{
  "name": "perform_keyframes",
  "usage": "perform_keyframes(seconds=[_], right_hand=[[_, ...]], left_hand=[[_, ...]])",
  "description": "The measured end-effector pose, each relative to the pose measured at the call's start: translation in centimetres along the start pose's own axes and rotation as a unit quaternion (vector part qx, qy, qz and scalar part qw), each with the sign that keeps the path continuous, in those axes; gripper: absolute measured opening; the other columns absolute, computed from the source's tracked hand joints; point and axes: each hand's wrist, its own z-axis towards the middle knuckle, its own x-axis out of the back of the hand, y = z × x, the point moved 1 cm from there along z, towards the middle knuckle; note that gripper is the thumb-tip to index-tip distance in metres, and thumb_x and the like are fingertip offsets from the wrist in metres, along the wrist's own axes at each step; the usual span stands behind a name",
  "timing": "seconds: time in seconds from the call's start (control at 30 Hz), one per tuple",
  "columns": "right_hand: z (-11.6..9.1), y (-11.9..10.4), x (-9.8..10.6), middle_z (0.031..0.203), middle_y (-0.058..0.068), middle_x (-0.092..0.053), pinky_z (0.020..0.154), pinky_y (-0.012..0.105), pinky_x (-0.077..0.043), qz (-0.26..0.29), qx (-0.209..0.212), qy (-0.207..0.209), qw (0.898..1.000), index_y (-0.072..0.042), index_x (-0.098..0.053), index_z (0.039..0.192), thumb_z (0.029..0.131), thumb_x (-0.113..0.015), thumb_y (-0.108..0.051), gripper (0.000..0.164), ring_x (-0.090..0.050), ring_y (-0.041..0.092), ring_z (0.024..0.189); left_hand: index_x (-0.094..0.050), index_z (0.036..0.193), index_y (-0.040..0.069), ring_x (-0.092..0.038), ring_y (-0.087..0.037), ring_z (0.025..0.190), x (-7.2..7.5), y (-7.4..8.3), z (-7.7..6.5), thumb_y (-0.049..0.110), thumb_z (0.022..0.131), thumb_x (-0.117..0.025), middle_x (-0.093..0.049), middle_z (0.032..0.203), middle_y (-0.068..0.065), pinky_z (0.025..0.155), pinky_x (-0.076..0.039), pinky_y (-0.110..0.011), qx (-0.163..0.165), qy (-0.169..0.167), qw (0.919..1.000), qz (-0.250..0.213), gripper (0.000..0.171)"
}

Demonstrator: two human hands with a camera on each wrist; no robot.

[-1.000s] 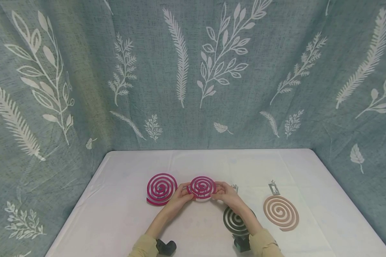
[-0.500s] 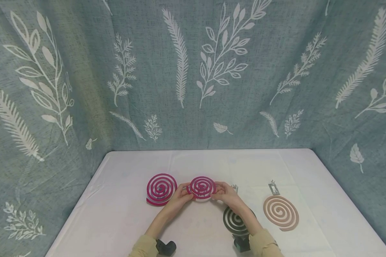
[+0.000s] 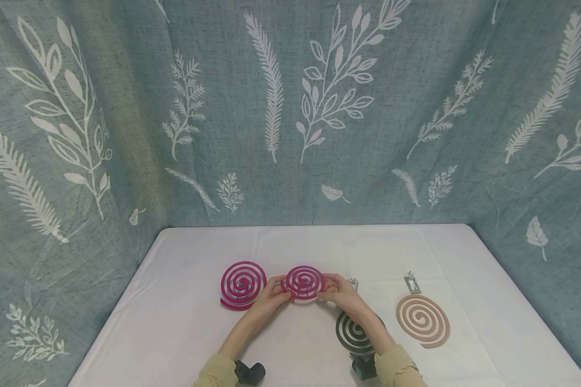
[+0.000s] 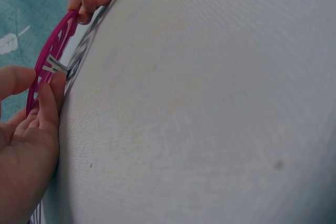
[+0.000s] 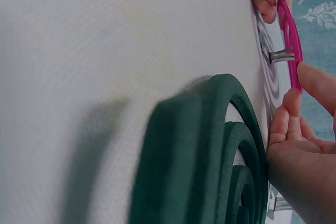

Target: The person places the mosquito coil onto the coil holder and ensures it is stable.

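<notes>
A small magenta spiral coil [image 3: 304, 281] is held level just above the white table, between both hands. My left hand [image 3: 276, 289] pinches its left rim and my right hand [image 3: 331, 288] pinches its right rim. In the left wrist view the coil [image 4: 50, 62] shows edge-on with a small metal stand [image 4: 54, 66] under its middle, my left hand's fingers [image 4: 48, 103] on the near rim. The right wrist view shows the same coil [image 5: 290, 38] and stand [image 5: 281, 55], with my right hand [image 5: 296, 85] gripping the rim.
A larger magenta coil [image 3: 243, 284] lies left of the hands. A dark green coil [image 3: 352, 333] lies under my right forearm, large in the right wrist view [image 5: 210, 156]. A tan coil [image 3: 423, 320] and a metal stand [image 3: 410, 281] lie at the right. Patterned cloth walls enclose the table [image 3: 198, 333].
</notes>
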Motion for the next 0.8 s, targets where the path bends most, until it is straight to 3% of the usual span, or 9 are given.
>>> perform_keyframes(seconds=[0.4,0.8], right_hand=[[-0.08,-0.02,-0.09,0.099,0.012,-0.059,0.071,0.025,-0.048,-0.007,0.001,0.003,1.0,0.006,-0.041,0.135,0.081,-0.071,-0.009,0.064,-0.055,0.011,0.077],[0.07,0.16,-0.09,0.098,0.011,-0.059,0.071,0.026,-0.048,-0.009,0.0,0.005,1.0,0.005,-0.041,0.136,0.081,-0.071,-0.009,0.063,-0.055,0.012,0.076]], left_hand=[[-0.025,0.142,-0.003,-0.058,-0.03,0.114,-0.1,0.1,0.01,0.014,0.097,-0.05,-0.057,0.124,-0.026,0.11,-0.033,-0.05,0.003,0.006,1.0,-0.007,0.055],[-0.024,0.143,-0.002,-0.054,-0.033,0.12,-0.09,-0.01,0.08,0.015,0.097,-0.05,-0.057,0.127,-0.024,0.111,-0.031,-0.051,0.004,0.006,1.0,-0.001,0.056]])
